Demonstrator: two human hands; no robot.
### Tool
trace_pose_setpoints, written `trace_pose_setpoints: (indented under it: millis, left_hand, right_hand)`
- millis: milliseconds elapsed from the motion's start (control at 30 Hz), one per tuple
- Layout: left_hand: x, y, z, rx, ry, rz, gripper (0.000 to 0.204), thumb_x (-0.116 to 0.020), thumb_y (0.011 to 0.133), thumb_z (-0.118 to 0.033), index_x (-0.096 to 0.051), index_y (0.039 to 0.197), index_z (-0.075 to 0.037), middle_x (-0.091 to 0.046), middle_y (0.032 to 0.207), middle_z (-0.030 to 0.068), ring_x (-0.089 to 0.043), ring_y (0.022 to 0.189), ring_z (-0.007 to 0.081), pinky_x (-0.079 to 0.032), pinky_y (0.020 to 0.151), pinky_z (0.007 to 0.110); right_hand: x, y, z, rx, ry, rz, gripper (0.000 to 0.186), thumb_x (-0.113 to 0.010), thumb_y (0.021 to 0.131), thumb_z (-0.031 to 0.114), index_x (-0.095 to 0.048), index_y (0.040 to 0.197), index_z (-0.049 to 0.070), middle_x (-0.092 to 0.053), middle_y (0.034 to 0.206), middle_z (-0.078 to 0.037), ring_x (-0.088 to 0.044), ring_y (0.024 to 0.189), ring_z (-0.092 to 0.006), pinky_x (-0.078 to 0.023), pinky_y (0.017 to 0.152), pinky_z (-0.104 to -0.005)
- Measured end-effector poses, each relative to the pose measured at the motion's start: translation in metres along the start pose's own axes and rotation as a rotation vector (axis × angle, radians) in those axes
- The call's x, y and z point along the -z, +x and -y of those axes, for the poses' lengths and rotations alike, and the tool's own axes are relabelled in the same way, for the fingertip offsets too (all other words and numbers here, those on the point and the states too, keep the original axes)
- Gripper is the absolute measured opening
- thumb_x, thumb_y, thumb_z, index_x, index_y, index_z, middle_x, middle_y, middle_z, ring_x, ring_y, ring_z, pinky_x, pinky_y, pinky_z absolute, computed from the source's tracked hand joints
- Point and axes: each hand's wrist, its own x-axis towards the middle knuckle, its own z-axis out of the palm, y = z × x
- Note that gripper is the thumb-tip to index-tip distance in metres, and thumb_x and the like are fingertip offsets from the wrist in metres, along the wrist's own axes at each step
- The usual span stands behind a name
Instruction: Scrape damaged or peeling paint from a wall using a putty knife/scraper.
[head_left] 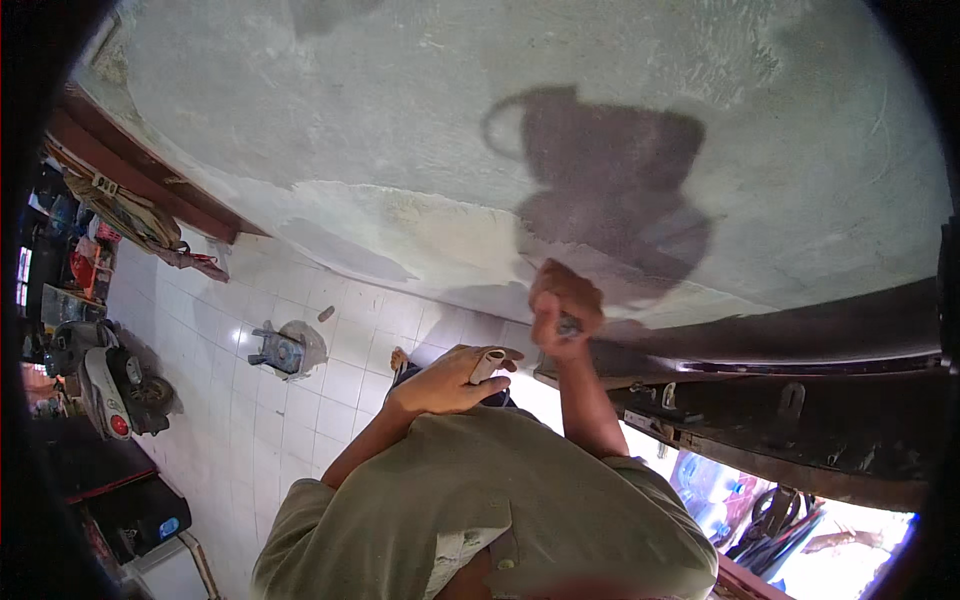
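- The work in hand looks partway along, judging by the plastered wall (400,110): a smoother cream band (420,225) covers part of its lower stretch, while the mottled grey surface above it is streaked and patchy
- The join between the two — an irregular, ragged edge — shows plainly, so the finish does not look even yet; whether the grey area is done or remains to be worked cannot be told
- A broad shadow (615,180) of the person darkens the wall just above the right hand (567,308), hiding some of the surface there
- The right hand is clenched in a fist round a small dark-grey piece (570,325), of which only an end shows; whether it is a tool handle cannot be told
- That fist is raised before the wall's lower part, near the right end of the cream band; contact with the plaster cannot be made out
- The left hand (450,380) is curled round a pale tube-shaped piece (488,367), in front of the torso, left of the right hand and lower in view
- The wall lies ahead of both hands, nearer the right one — the tiled floor (345,390) and a blue-grey stool (283,352) are off to the left
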Motion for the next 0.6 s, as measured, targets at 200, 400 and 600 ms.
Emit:
trace_pose_setpoints:
  millis: [200, 400, 600]
  left_hand:
    - [0.002, 0.005, 0.019, 0.096, -0.118, 0.088, 0.043, -0.062, 0.096, -0.029, -0.06, 0.13, -0.004, -0.069, 0.118, 0.0179, -0.065, 0.109, 0.037, -0.049, 0.097, 0.043]
    - [0.005, 0.009, 0.04, -0.005, 0.1, 0.082, 0.043, -0.059, 0.097, -0.031, -0.056, 0.134, -0.007, -0.068, 0.119, 0.0157, -0.062, 0.115, 0.0336, -0.043, 0.1, 0.046]
    - [-0.002, 0.003, 0.015, 0.04, 0.17, 0.134, 0.043, -0.06, 0.096, -0.031, -0.057, 0.127, -0.001, -0.067, 0.115, 0.0195, -0.063, 0.109, 0.0384, -0.045, 0.096, 0.047]
  right_hand:
    - [0.001, 0.028, 0.005, 0.428, 0.428, -0.145, 0.04, -0.071, 0.089, 0.025, -0.054, 0.059, 0.006, -0.054, 0.059, -0.005, -0.054, 0.052, -0.0219, -0.043, 0.049, -0.0346]
    - [0.008, 0.033, 0.033, 0.326, 0.55, -0.105, 0.048, -0.066, 0.095, 0.025, -0.049, 0.054, 0.006, -0.048, 0.053, -0.002, -0.049, 0.046, -0.0188, -0.039, 0.046, -0.0331]
    - [0.011, 0.014, 0.037, 0.38, 0.509, -0.017, 0.038, -0.063, 0.093, 0.016, -0.053, 0.057, 0.005, -0.05, 0.053, -0.002, -0.049, 0.043, -0.0183, -0.042, 0.049, -0.0316]
